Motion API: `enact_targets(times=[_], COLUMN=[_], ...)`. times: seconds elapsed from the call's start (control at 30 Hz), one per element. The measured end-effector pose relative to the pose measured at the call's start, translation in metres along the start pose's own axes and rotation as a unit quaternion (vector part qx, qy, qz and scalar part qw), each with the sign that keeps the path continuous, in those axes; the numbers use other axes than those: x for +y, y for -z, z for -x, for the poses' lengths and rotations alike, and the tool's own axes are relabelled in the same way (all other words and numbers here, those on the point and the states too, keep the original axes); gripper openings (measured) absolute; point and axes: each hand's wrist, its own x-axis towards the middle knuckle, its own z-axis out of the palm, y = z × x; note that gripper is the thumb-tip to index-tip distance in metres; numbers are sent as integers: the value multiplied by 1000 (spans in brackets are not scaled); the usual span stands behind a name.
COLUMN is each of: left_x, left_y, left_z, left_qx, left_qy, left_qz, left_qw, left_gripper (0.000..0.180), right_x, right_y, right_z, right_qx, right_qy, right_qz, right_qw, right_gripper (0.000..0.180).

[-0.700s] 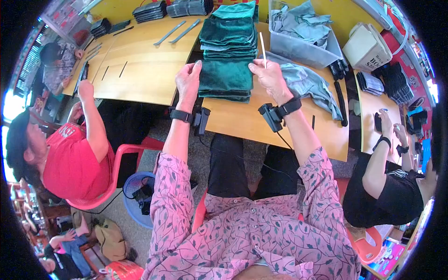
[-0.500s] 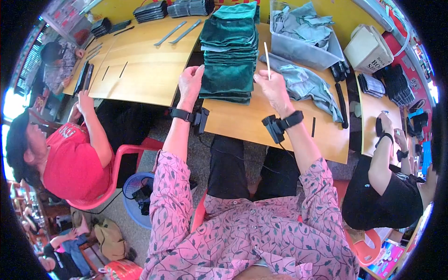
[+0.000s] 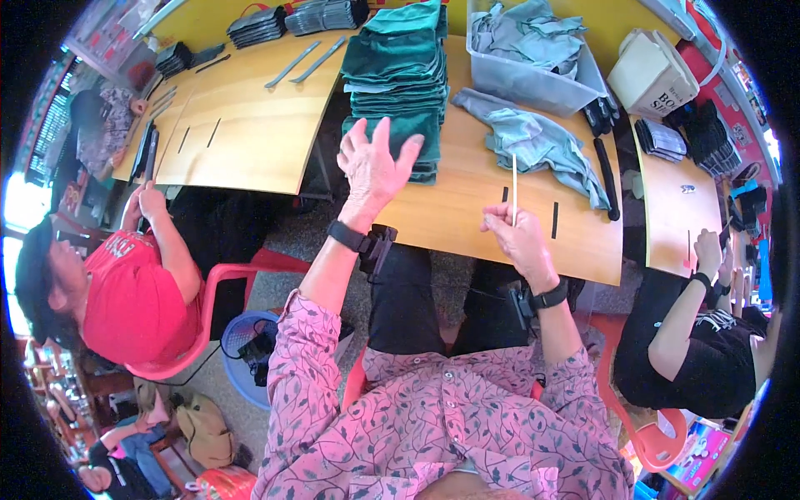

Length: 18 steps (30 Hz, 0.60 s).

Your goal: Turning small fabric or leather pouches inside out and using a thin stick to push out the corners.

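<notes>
Green cloth stack point(image 3: 396, 71) behind splayed, empty left hand point(image 3: 372, 171); right hand point(image 3: 522, 242), lower, with white stick point(image 3: 514, 187) between fingertips

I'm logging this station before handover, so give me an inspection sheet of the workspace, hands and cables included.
Surface: wooden table, two narrow dark marks near its front edge.
Job's things: stack of green cloths; white stick.
Clutter: crumpled grey-green cloth, clear plastic bin of similar cloth beyond it, long black bar.
Hands: left hand open at the stack's near end, contact unclear; right hand pinching the stick.
Cables: black cable by the blue basket.
Surroundings: person in red at left, person in black at right.
</notes>
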Motion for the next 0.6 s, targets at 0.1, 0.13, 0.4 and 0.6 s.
enact_targets(times=[0.1, 0.13, 0.4, 0.6], left_x=[12, 14, 2, -24], left_y=[4, 6, 17, 40], left_z=[-2, -3, -14, -13], left_qx=[-125, -181, -246, -227], left_qy=[8, 2, -56, -20], left_qz=[17, 5, 13, -54], left_qw=[992, 983, 968, 972], left_gripper=[77, 78, 98, 104], right_x=[15, 17, 39, 52], right_y=[8, 10, 28, 45], right_z=[13, 16, 31, 41], right_qx=[2, 4, -2, -15], right_qy=[-12, -12, -47, -50], right_qz=[-35, -37, -118, -129], right_qw=[999, 999, 992, 990], right_gripper=[18, 18, 15, 15])
